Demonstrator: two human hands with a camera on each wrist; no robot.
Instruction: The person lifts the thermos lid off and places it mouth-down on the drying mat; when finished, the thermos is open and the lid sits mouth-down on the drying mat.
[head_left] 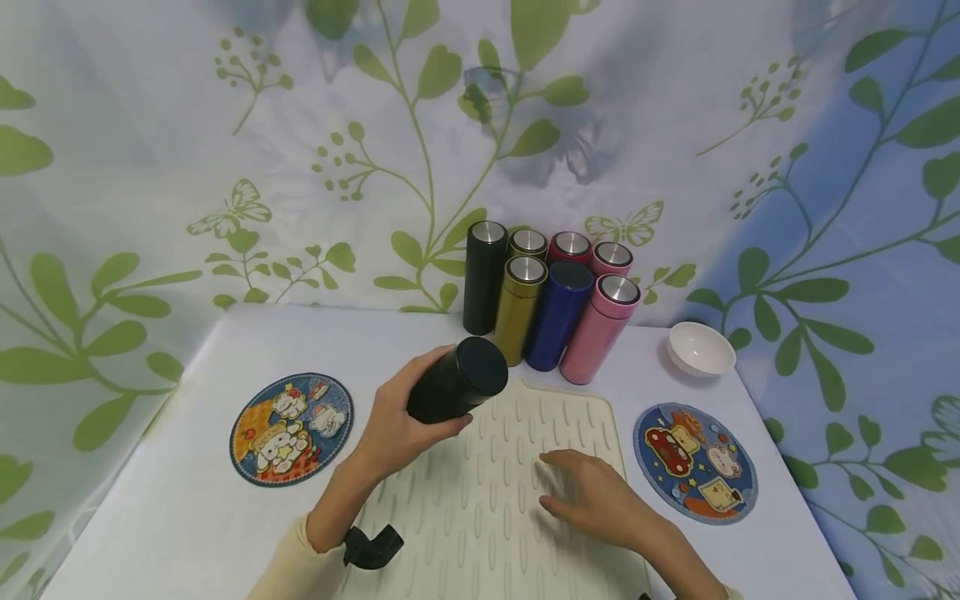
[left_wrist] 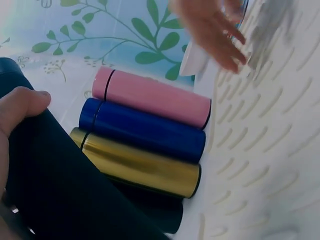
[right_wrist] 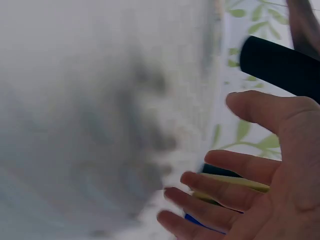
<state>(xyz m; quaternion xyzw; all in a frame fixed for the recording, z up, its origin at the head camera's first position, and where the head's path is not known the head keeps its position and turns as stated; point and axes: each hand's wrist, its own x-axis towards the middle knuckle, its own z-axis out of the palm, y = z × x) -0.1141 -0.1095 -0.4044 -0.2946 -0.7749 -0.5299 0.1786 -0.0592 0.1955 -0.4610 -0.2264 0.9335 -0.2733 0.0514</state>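
A black thermos bottle (head_left: 457, 379) is in the grip of my left hand (head_left: 405, 421), held tilted above the ribbed cream mat (head_left: 480, 517). Its flat dark end faces the head camera. In the left wrist view the thumb lies across the bottle's dark side (left_wrist: 55, 175). My right hand (head_left: 592, 500) hovers over the right part of the mat, holding nothing. Its fingers are spread and loosely bent in the right wrist view, apart from the black bottle (right_wrist: 280, 65).
Behind the mat several thermos bottles stand grouped, among them a gold one (head_left: 517, 312), a blue one (head_left: 558, 317) and a pink one (head_left: 600, 329). Round cartoon coasters lie at left (head_left: 292, 429) and right (head_left: 696, 462). A white bowl (head_left: 701, 350) sits at back right.
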